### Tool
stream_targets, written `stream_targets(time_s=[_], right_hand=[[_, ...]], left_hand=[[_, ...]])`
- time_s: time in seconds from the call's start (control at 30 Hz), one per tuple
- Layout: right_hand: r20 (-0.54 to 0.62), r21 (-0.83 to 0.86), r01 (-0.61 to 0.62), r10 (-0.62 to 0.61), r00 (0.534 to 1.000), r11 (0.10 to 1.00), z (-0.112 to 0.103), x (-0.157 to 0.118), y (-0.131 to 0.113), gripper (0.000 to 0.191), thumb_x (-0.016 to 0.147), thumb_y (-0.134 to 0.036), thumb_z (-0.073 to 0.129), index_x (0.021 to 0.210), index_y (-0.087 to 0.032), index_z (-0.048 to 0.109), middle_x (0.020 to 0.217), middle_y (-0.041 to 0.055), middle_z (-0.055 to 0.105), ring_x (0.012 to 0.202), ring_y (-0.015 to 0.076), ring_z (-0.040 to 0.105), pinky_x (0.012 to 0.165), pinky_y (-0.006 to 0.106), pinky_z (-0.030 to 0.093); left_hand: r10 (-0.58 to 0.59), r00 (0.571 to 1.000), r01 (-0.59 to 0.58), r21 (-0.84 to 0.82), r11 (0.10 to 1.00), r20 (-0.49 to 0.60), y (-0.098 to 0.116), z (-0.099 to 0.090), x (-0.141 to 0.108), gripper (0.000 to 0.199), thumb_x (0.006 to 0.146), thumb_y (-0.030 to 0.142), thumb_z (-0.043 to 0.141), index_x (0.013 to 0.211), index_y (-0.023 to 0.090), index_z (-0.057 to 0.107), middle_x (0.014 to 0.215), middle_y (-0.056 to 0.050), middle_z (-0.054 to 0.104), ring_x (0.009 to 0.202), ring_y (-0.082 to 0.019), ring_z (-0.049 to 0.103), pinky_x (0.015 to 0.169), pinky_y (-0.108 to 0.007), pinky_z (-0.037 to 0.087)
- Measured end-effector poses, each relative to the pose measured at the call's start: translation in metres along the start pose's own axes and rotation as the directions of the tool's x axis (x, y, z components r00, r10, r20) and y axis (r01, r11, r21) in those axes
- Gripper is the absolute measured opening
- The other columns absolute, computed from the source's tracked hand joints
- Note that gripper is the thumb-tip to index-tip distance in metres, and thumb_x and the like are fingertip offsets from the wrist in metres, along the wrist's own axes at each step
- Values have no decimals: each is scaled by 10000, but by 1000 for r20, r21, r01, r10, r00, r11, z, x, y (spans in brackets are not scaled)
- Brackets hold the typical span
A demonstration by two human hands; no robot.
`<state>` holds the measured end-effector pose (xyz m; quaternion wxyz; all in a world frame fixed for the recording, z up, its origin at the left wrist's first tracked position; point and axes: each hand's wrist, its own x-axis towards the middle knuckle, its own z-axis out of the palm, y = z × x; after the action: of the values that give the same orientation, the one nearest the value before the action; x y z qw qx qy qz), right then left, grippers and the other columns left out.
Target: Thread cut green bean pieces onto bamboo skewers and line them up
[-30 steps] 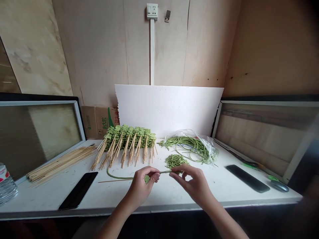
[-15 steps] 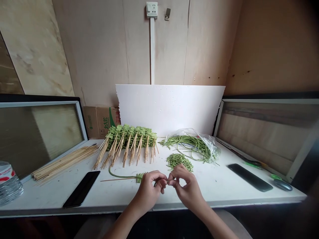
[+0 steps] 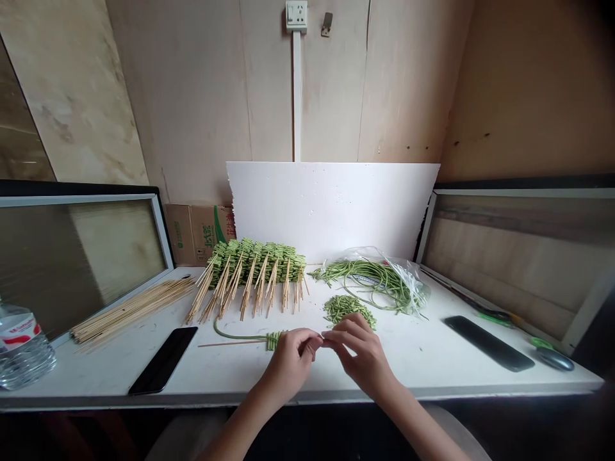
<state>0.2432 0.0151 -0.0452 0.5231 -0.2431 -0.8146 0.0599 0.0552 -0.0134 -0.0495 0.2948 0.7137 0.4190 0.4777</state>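
Observation:
My left hand (image 3: 293,362) is closed around a bamboo skewer (image 3: 225,344) threaded with short green bean pieces (image 3: 271,341). The skewer's bare end points left, and one long bean (image 3: 240,336) curves out beside it. Thumb and fingers of my right hand (image 3: 359,353) are pinched together at the left fingertips; whatever lies between them is too small or hidden to make out. Just beyond the right hand is a heap of cut bean pieces (image 3: 343,308).
Stacked bean skewers (image 3: 259,256) stand at the back left, near loose bamboo sticks (image 3: 134,310). Long beans (image 3: 369,275) lie in a plastic bag (image 3: 416,288). A phone (image 3: 163,360) and water bottle (image 3: 22,352) are left; a black slab (image 3: 487,342) and grey mouse-like object (image 3: 555,358) are right.
My right hand's fingers have straightened somewhat, and its pinch stays by the left fingertips. The left fingers have curled in more. The whole view has shifted slightly.

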Motion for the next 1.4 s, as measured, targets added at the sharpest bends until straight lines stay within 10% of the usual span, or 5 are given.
stream_targets(time_s=[0.13, 0.4, 0.8, 1.17, 1.4], right_hand=[[-19, 23, 38, -38, 999, 999, 2, -3, -1, 241, 934, -90, 594, 889, -267, 751, 761, 53, 679, 848, 244, 559, 706, 374, 487], [-67, 471, -331, 408, 911, 817, 23, -12, -2, 162, 913, -351, 721, 788, -253, 752, 817, 61, 687, 907, 268, 639, 775, 395, 529], [73, -399, -408, 472, 879, 821, 19, -44, 85, 203, 894, -419, 711, 867, -263, 837, 846, 110, 748, 947, 361, 592, 839, 511, 477], [309, 136, -362, 308, 900, 922, -12, 1, 24, 345, 942, -542, 661, 1125, -273, 773, 943, 69, 766, 884, 234, 659, 706, 331, 503], [150, 94, -238, 223, 963, 967, -11, 0, 16, 225, 950, -445, 688, 1033, -268, 798, 889, 76, 747, 830, 232, 608, 679, 361, 491]], left_hand=[[92, 995, -95, 128, 987, 31, 6, -2, -3, 314, 1023, 278, 502, 793, 170, 687, 746, -25, 652, 692, -143, 542, 648, -250, 377], [-40, 997, 49, -130, 990, 70, -14, 5, 3, 415, 1018, 413, 506, 705, 155, 592, 593, 27, 471, 567, -107, 406, 563, -235, 320], [-119, 989, 137, -215, 967, 93, -27, -15, 11, 382, 986, 466, 554, 1173, 186, 736, 1053, -69, 570, 704, -112, 486, 630, -250, 426], [-199, 980, 187, -376, 908, 7, -19, -6, 9, 425, 827, 398, 813, 1120, 169, 608, 889, -38, 682, 731, -156, 671, 711, -302, 570], [-186, 976, 210, -285, 935, 109, -20, -10, 8, 374, 894, 463, 731, 1043, 120, 748, 852, -79, 734, 662, -140, 635, 629, -267, 524]])
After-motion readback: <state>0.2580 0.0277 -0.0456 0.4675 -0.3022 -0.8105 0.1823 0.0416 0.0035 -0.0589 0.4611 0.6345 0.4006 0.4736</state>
